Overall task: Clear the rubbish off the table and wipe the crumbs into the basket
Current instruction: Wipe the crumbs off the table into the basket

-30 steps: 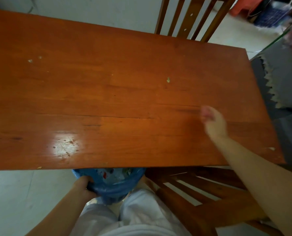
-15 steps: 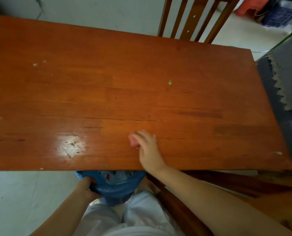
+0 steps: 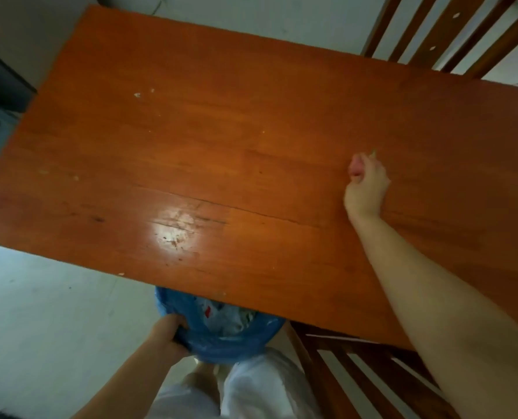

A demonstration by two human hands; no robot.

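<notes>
Pale floor (image 3: 40, 313) surrounds an orange-brown wooden worktop (image 3: 251, 131), which fills most of the view and carries a bright glare patch near its near edge.

Basket (image 3: 221, 331): blue, lined with a blue bag, sitting just below the near edge of the worktop and partly tucked under it. Crumpled wrappers and paper show inside it. White clothing of the person is visible directly below the basket.

Left hand (image 3: 168, 334): its grip is closed on the near-left rim of the basket, fingers curled over the edge.

Right hand (image 3: 366, 186): resting on the worktop well to the right of the glare patch, arm stretched out over the near edge. Its grip is narrow, fingers drawn together. A small greenish crumb (image 3: 373, 152) lies at the fingertips; whether the fingers touch it cannot be told because of blur.

Remaining debris on the worktop: two pale crumbs (image 3: 137, 94) toward the far-left corner, faint specks (image 3: 75, 177) near the left edge, one speck (image 3: 263, 132) left of the right hand, and one crumb (image 3: 121, 274) right at the near edge, left of the basket.

Far chair (image 3: 451, 31): slatted wooden back rising beyond the far-right corner of the worktop. Near chair (image 3: 357, 373): wooden slats showing right of the basket, under the right forearm.
</notes>
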